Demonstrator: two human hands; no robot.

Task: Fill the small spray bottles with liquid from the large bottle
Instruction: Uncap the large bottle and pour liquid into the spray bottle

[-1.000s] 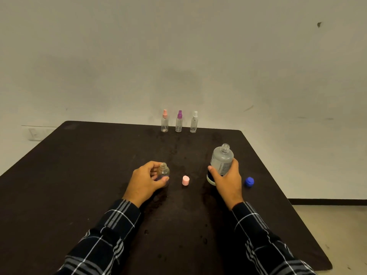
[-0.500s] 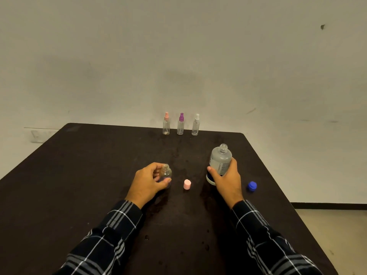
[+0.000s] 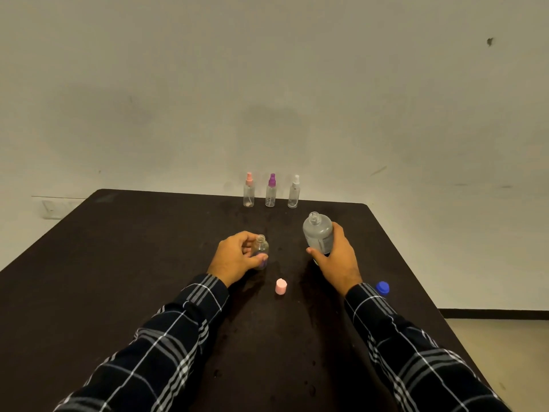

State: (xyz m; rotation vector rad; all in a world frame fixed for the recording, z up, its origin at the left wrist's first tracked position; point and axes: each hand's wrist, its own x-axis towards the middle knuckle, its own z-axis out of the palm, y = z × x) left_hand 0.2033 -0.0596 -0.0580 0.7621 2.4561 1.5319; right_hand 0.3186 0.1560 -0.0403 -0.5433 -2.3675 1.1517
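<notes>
My left hand [image 3: 237,258] grips a small clear uncapped bottle [image 3: 261,248] standing on the dark table [image 3: 118,263]. My right hand [image 3: 337,257] holds the large frosted bottle [image 3: 317,231], open at the neck, lifted and leaning a little left toward the small one. A pink cap [image 3: 281,286] lies on the table between my hands, nearer to me. A blue cap [image 3: 382,287] lies by my right wrist. Three small spray bottles stand at the far edge: pink-topped [image 3: 249,191], purple-topped [image 3: 271,191] and white-topped [image 3: 294,192].
The table's right edge runs close to the blue cap, with floor [image 3: 490,352] beyond it. A plain wall [image 3: 267,99] rises directly behind the far edge and the three spray bottles. Small wet drops speckle the tabletop near me.
My right hand has raised the large bottle off the table and moved it forward, tilting it slightly left. My left hand with the small bottle has shifted forward, away from the pink cap.
</notes>
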